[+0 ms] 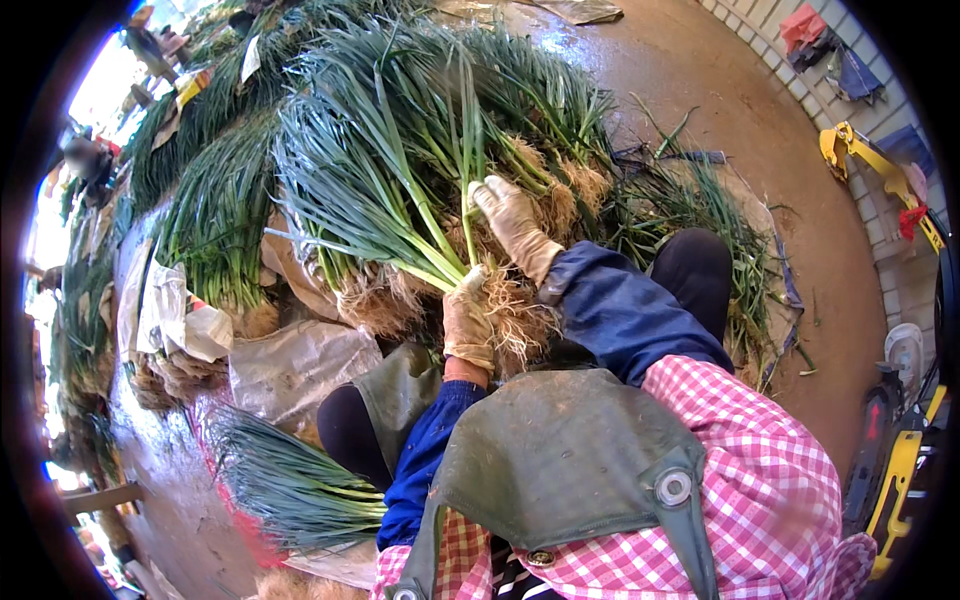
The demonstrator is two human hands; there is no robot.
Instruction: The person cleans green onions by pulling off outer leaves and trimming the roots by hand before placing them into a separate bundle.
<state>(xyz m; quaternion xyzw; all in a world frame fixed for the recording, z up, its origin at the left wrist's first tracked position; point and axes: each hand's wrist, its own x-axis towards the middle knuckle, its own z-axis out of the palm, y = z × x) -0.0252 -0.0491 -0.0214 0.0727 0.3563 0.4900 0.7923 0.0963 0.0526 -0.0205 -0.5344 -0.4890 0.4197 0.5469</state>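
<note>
Scallions [432,262] are clutched near the roots [522,325] by left hand [467,325], slanting up-left; upright stalk [469,150] is seemingly pinched by right hand [515,228].

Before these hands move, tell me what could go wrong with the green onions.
The left hand grips stalks close to their stringy roots; those roots could snag or tear. The right hand is at a long upright stalk, which might bend or snap if pulled sharply. A bundle lies near the left knee, so a shifting leg could crush it.
</note>
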